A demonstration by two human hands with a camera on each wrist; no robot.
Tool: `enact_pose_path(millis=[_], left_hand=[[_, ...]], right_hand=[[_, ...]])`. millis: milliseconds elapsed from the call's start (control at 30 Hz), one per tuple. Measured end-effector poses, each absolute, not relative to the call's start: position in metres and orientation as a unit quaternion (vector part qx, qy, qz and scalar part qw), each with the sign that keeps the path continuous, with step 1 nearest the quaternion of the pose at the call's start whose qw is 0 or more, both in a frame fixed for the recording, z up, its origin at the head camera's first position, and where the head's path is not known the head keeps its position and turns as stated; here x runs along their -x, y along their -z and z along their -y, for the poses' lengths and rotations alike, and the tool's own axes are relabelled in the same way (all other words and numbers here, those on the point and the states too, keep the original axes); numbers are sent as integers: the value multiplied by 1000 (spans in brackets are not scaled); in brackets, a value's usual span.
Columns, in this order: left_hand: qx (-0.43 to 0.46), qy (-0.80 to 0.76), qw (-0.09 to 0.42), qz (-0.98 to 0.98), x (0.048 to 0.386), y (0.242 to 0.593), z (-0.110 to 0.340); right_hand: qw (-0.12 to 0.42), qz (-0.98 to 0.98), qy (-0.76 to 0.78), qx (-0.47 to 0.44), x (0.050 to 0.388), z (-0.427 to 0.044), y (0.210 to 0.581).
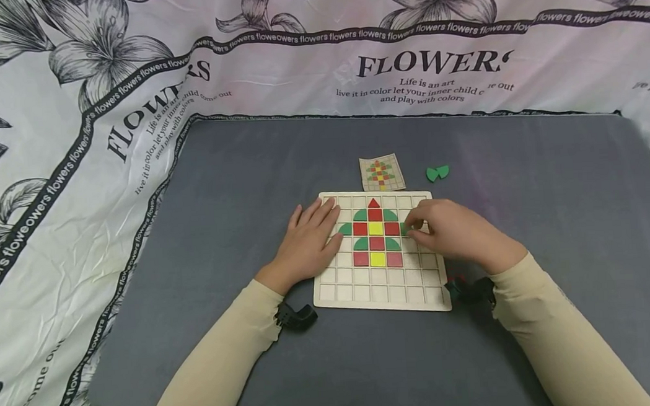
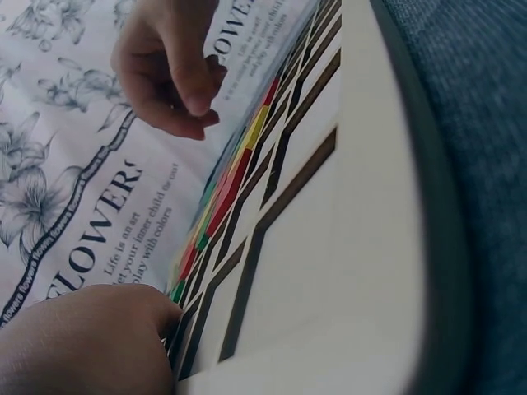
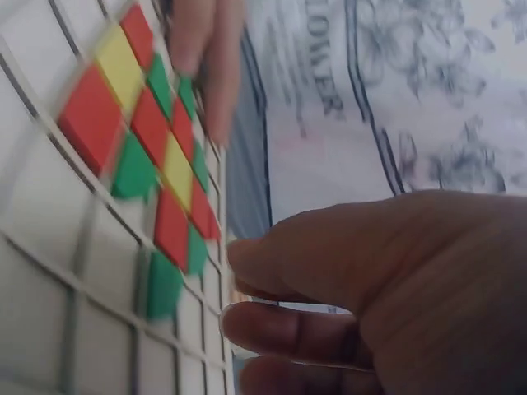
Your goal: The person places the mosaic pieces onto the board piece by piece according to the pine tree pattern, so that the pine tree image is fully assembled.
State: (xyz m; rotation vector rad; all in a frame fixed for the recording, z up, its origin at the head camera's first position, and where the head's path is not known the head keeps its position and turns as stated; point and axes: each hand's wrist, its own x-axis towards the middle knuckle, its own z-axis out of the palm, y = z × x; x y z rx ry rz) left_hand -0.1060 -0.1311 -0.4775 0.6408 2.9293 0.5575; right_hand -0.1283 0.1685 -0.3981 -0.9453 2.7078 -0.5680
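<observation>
A pale square grid board (image 1: pixel 381 296) lies on the grey table and bears red, yellow and green flat pieces in a tree-like pattern. A red triangle (image 1: pixel 373 204) tops the pattern. My left hand (image 1: pixel 307 244) rests on the board's left side with fingers extended, beside a green quarter-round piece (image 1: pixel 346 229). Over the right side hovers my right hand (image 1: pixel 452 229), its fingers loosely bent. In the right wrist view its thumb and fingers (image 3: pixel 263 325) stand apart from the outer green piece (image 3: pixel 165 284), and nothing shows between them.
Behind the board lies a small pattern card (image 1: pixel 381 173) printed with a similar tree. Two loose green pieces (image 1: pixel 437 172) are to its right. A flower-printed cloth (image 1: pixel 295 80) hangs behind and left of the table (image 1: pixel 233 171). Each wrist wears a black camera band (image 1: pixel 296 317).
</observation>
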Motion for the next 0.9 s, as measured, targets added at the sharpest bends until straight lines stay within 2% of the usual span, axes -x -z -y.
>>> enact_pose_path(millis=[267,500,900], left_hand=[[-210,-182,49,-959,106,478,133],[-212,-175,50,-960,107,479,133],[-209,-177,55,-960,107,479,131]], right_hand=[[87,-941,207,253,167,-188,400],[54,-952,192,233,189,-200,411],[76,-957,174,219,205,-207,426]])
